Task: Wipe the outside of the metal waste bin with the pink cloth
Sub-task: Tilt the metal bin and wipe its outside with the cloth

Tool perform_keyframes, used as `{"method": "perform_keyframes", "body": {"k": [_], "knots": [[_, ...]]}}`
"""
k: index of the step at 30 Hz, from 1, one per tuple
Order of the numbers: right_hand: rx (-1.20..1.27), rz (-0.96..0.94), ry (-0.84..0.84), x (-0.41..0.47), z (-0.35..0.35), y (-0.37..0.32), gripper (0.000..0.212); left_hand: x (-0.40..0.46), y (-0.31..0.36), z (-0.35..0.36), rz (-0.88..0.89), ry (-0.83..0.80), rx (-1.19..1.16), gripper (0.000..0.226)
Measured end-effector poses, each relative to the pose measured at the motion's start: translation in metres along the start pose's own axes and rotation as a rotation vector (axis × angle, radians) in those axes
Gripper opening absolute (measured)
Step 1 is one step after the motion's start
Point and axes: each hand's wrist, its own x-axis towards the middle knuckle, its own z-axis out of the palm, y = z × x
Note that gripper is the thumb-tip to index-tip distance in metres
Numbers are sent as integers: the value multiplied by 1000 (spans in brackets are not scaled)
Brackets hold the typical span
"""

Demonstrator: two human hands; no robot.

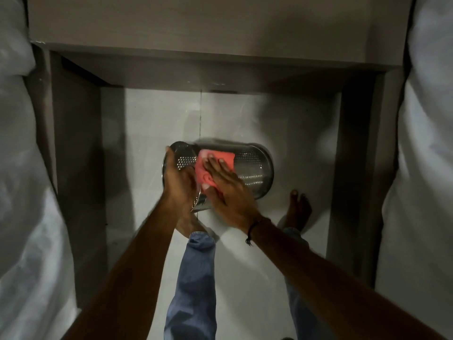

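Bedroom — white bedding flanking a wooden desk.

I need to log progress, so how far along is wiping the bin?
Underway. The left hand tips the perforated metal waste bin by its rim while the right hand presses the pink cloth on its upper side. Nothing shows which areas are done; the underside is hidden.

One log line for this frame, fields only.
stage: wiping | left hand: holds rim of perforated metal waste bin, tipped sideways | right hand: flat on pink cloth against bin wall

left hand hides part of the bin rim — white bedding blurred.
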Motion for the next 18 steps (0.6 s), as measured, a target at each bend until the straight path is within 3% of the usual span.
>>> {"method": "perform_keyframes", "body": {"k": [4,10,15,18], "knots": [[-71,-50,-93,-20,12,5,59,-1,8,5,-5,18,-5,104],[73,66,18,21,-8,-1,57,-14,-14,4,16,37,119,73],[-34,-33,-78,-23,11,0,57,-6,1,-4,33,20,66,95],[-71,-37,-115,-34,25,5,59,-7,1,2,35,36,63,96]]}}
